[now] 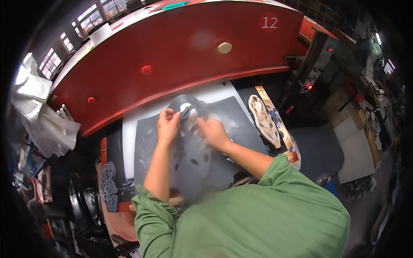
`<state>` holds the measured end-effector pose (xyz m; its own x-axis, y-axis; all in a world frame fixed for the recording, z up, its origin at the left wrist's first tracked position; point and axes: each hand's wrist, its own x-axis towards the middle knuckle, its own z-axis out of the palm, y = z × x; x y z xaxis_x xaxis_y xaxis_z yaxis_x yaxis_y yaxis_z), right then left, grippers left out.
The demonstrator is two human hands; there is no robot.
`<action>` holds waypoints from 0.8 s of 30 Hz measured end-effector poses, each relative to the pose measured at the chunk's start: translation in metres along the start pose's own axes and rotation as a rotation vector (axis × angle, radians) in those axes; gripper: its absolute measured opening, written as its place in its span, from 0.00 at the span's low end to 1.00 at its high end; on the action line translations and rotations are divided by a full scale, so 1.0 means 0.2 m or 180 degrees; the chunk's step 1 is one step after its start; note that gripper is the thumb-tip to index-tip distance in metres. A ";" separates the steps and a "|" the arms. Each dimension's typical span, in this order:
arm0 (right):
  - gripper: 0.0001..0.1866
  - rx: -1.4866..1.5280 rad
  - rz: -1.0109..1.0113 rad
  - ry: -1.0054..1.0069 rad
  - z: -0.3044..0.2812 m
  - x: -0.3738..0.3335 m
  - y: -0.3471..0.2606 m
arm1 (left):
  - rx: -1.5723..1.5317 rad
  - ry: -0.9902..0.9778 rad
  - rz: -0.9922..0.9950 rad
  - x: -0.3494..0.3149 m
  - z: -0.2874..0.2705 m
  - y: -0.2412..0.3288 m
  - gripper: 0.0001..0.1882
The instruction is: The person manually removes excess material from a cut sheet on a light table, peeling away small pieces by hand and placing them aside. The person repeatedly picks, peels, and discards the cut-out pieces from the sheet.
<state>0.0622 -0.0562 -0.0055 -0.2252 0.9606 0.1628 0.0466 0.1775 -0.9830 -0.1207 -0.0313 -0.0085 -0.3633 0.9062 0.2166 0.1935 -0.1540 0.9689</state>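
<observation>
In the middle of the frame, the left hand has its thumb and fingertips pinched on a dark grey piece, above a grey sheet. The right hand is curled just beside it; blur hides whether it grips anything. At upper right, the red machine bears a printed white number. Any markings on the control box are too small to read.

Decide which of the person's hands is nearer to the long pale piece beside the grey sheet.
Right. The right hand is left of the long pale piece, over the grey sheet; the left hand is farther left.
</observation>
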 end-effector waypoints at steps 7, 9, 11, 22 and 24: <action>0.17 0.0743 0.0249 -0.0038 0.01 0.04 0.03 | 0.0192 0.0075 -0.1456 -0.26 -0.09 -0.07 0.18; 0.17 0.0863 0.0336 -0.0026 0.02 0.05 0.05 | -0.0682 -0.0258 -0.2251 -0.30 -0.08 -0.06 0.18; 0.13 0.0795 0.0284 -0.0195 0.02 0.05 0.06 | -0.0901 -0.0293 -0.2677 -0.29 -0.07 -0.05 0.14; 0.21 -0.1379 -0.1887 -0.0823 -0.11 0.38 0.03 | 0.0167 -0.0277 -0.0787 -0.31 -0.01 -0.02 0.08; 0.24 -0.1946 -0.1396 -0.1053 -0.03 0.42 0.01 | 0.0934 -0.0276 -0.0339 -0.31 -0.02 -0.02 0.10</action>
<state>0.0492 0.0267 0.0070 -0.6171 0.6811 0.3942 0.3880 0.6991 -0.6005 -0.1022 -0.0882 -0.0254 -0.3191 0.9432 0.0927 0.4177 0.0521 0.9071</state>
